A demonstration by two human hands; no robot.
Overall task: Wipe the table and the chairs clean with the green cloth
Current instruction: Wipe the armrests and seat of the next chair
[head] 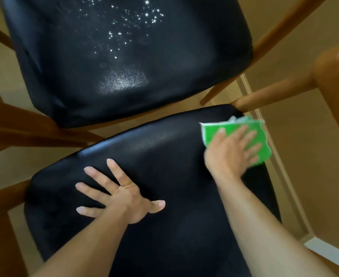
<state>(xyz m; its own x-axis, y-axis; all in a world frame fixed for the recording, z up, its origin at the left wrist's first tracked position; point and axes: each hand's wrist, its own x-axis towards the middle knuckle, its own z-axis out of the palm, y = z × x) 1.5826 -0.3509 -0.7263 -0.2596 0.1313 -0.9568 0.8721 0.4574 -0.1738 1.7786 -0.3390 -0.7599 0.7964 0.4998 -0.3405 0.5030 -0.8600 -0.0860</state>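
Two black padded chair surfaces fill the head view. The near black cushion (164,156) lies under both hands. My right hand (230,150) presses the folded green cloth (264,136) flat onto the cushion's far right corner; it is slightly blurred. My left hand (120,194) rests flat on the cushion with its fingers spread and holds nothing. The far black cushion (174,62) beyond it carries white specks and a dull dusty patch (122,80).
Wooden chair frame rails (272,94) run at the right and wooden legs (24,124) at the left. A thick wooden post (336,70) stands at the right edge. Tan floor (296,148) and a pale skirting strip (280,168) show at the right.
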